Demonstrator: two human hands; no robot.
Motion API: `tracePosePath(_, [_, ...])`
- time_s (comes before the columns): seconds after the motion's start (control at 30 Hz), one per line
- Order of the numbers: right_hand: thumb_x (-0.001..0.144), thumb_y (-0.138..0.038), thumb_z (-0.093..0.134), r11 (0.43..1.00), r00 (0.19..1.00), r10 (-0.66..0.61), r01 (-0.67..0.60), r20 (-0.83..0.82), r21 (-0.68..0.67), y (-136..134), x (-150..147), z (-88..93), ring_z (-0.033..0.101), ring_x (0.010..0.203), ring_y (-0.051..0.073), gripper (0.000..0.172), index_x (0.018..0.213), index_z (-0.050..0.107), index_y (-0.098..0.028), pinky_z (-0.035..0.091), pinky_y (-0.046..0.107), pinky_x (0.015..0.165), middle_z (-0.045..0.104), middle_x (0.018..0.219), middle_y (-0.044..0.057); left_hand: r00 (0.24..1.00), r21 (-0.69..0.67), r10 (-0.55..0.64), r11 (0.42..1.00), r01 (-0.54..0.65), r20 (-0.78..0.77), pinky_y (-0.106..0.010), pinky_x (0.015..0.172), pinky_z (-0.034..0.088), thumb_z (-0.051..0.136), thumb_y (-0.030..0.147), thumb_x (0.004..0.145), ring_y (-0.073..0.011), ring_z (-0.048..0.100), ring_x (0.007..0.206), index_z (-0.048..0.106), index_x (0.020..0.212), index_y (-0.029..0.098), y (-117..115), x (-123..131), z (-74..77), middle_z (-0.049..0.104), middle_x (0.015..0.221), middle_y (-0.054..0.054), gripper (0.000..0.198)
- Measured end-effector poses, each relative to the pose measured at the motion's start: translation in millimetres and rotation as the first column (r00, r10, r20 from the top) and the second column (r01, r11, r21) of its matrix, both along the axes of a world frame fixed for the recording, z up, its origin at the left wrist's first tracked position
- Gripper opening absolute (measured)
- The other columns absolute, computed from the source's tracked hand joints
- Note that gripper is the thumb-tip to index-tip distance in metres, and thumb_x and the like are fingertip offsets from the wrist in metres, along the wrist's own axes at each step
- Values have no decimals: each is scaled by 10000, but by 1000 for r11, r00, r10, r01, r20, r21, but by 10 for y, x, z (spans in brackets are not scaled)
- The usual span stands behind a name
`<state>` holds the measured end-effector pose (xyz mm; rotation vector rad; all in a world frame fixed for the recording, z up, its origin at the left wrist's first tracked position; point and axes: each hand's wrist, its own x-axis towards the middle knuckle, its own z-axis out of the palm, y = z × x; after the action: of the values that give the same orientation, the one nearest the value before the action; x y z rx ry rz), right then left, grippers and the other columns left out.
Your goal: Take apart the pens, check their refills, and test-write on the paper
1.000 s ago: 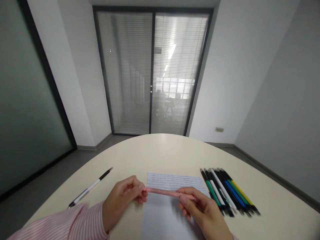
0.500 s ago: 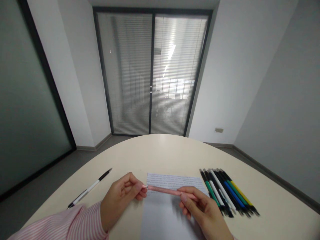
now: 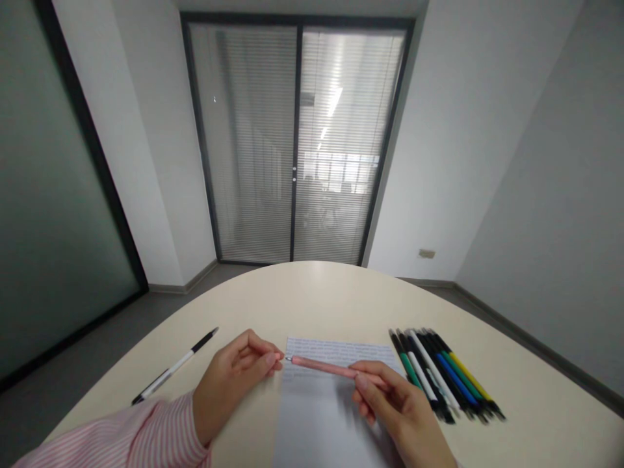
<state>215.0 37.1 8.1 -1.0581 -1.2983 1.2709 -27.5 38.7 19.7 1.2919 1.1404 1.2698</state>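
Your left sleeve (image 3: 121,439), pink with white stripes, enters at the lower left edge of the view. Your right hand (image 3: 402,416) sits lowest in view, above the lower right part of the paper sheet (image 3: 312,429). Its fingers are closed around the rear end of a pink pen (image 3: 324,368). The pen is held just above the sheet, its barrel slanting up and to the left. Its tip is bare and points toward your left hand (image 3: 234,380).

Your left hand rests at the left edge of the sheet. Its thumb and fingers are pinched together just beside the pen tip, with a small gap between them and the tip. Whether they clamp some small part cannot be told.

The sheet lies flat on the cream table (image 3: 322,299). Handwritten lines fill its far end; the near part is blank.

To the right of the sheet, a row of pens (image 3: 441,374) lies side by side, with black, white, green, blue and yellow barrels. To the left, well apart from your left hand, a single black-and-white pen (image 3: 173,368) lies slantwise.

Beyond the rounded table edge stands a glass door (image 3: 297,143) with closed blinds.
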Motion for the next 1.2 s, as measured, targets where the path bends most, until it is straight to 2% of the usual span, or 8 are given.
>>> tracePosePath(0.13, [735,-480,718,1000,1000,-12,12,-14,-1,-18,-1,4,518,535,134,379,884,673,-135,397,260,520,623,600,8,919,222,-4,970,100,-393,-244,672,511,667,195,728,-177,660,701,665,727,172,-8,13,-76,707,745,-46,23])
tracePosePath(0.23, [723,-481,727,1000,1000,-25,25,-11,-6,-18,-4,15,523,531,141,380,872,677,-135,399,267,517,628,594,13,827,397,60,895,203,-558,-215,658,484,637,133,747,-158,645,689,697,732,200,-13,16,-128,712,752,-30,91])
tracePosePath(0.37, [701,-485,740,1000,1000,-25,25,-12,-13,-13,-21,22,524,524,143,377,848,678,-144,398,267,512,627,585,12,783,356,49,907,225,-620,-194,648,483,634,127,757,-143,650,659,709,762,205,1,12,-163,723,753,-22,107])
tracePosePath(0.6, [665,-494,754,992,991,-127,128,-49,6,-51,-95,15,499,485,136,374,793,690,-148,368,265,483,610,536,1,776,254,12,948,192,-630,-181,585,488,613,111,713,-130,626,595,670,911,208,12,54,-146,733,760,-6,228])
tracePosePath(0.77, [659,-499,762,994,993,-109,109,-52,-6,-40,-74,28,493,480,127,387,801,693,-146,366,260,485,612,541,0,801,235,12,959,160,-599,-167,527,466,583,76,672,-133,617,635,627,1010,213,14,66,-135,714,781,-7,368])
tracePosePath(0.93, [666,-516,750,998,999,-53,53,-9,-14,-22,-39,32,510,499,142,405,824,691,-147,383,271,498,618,554,6,851,237,21,964,123,-524,-183,508,467,633,129,687,-142,611,630,621,1032,187,5,34,-134,694,803,-35,349])
tracePosePath(1.1, [680,-504,746,1000,1000,-24,24,-11,-18,-26,-58,8,514,494,139,386,816,687,-147,372,261,488,626,555,10,899,296,75,953,62,-431,-229,614,489,616,243,780,-168,627,666,675,819,181,-8,-25,-106,683,749,-41,94])
tracePosePath(1.2, [692,-494,743,999,998,-47,47,-28,-9,-35,-60,4,503,495,128,375,819,687,-146,364,251,492,620,551,2,916,277,65,960,51,-396,-228,618,488,638,240,762,-170,623,658,681,757,175,-12,-26,-79,681,713,-37,78])
